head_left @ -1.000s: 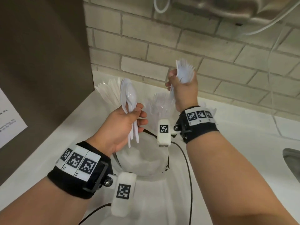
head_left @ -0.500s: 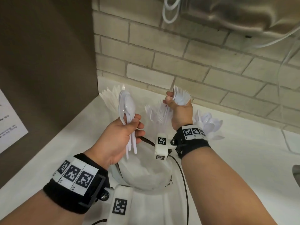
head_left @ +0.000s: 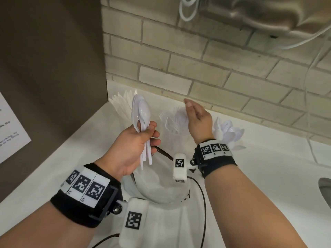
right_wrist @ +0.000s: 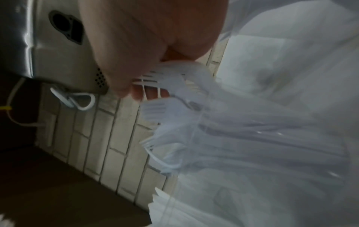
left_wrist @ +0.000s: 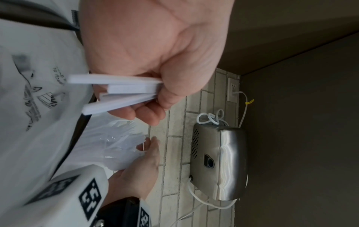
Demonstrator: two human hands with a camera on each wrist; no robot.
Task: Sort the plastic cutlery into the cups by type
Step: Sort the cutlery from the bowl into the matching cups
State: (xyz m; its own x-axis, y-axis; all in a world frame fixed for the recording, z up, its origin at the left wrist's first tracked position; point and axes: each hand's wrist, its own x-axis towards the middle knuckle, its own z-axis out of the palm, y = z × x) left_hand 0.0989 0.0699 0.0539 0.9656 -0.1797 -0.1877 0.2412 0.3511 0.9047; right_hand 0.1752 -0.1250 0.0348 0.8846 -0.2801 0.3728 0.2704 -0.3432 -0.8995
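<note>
**Left hand grips spoons; right hand open over the forks**

The fingers point(head_left: 153, 135) of the left hand point(head_left: 130, 147) are curled round a bundle of white spoons point(head_left: 141, 113), thumb pressed across the handles. The bowls point up and away, and the handle ends stick out below the palm. In the left wrist view the flat handle ends point(left_wrist: 116, 92) fan out from the closed fist point(left_wrist: 155, 50).

The right hand point(head_left: 198, 120) holds nothing. Its fingers are straight and loosely together, pointing toward the far wall, with the palm turned left. It sits just above and beside the forks point(head_left: 172, 122), which stand tines up in a clear cup at the far middle of the table point(head_left: 268, 176). In the right wrist view the fork tines point(right_wrist: 165, 92) lie right at the fingertips point(right_wrist: 120, 86), though blur makes it unclear whether they touch.

Left of the forks, behind the held spoons, a fan of white knives point(head_left: 120, 104) stands in the far left corner. Right of the forks, past the right wrist, more spoons point(head_left: 229, 133) stand bowls up. Near the person, under both wrists, sits a clear bowl point(head_left: 161, 194) on the white table. A tiled wall point(head_left: 215, 77) rises behind, with a metal dispenser point(head_left: 259, 13) mounted on it.
</note>
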